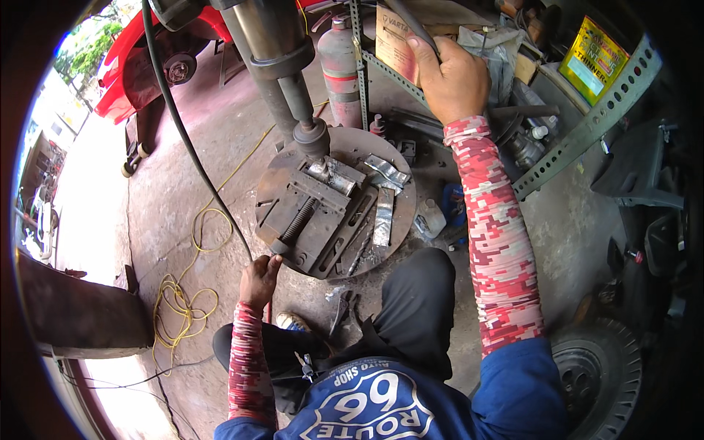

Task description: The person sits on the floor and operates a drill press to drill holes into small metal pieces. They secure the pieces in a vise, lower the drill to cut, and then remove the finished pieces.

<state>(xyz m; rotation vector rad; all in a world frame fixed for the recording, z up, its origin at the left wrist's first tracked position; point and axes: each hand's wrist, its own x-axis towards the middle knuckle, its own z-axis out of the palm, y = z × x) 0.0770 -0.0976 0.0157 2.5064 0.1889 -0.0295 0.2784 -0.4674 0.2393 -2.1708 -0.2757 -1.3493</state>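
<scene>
My right hand (456, 79) is raised at the upper right, its fingers wrapped round the dark lever (414, 29) of a drill press (268, 37). The drill chuck (312, 138) stands just over a silvery metal piece (334, 176) clamped in a steel drill press vise (308, 220); the bit's tip is hard to make out. At the vise's near left end my left hand (259, 281) is closed, thumb against the screw end (279, 246). Its curled fingers are partly hidden. Two bent metal strips, one upper (387, 174) and one lower (383, 217), lie beside the vise on the round table (400, 220).
A loose drill bit (359, 253) lies at the table's near edge. A black cable (183, 125) hangs past my left hand, and a yellow cord (180, 308) coils on the floor. Behind stand a gas cylinder (341, 70) and a perforated metal frame (579, 121). A tyre (616, 374) is at right.
</scene>
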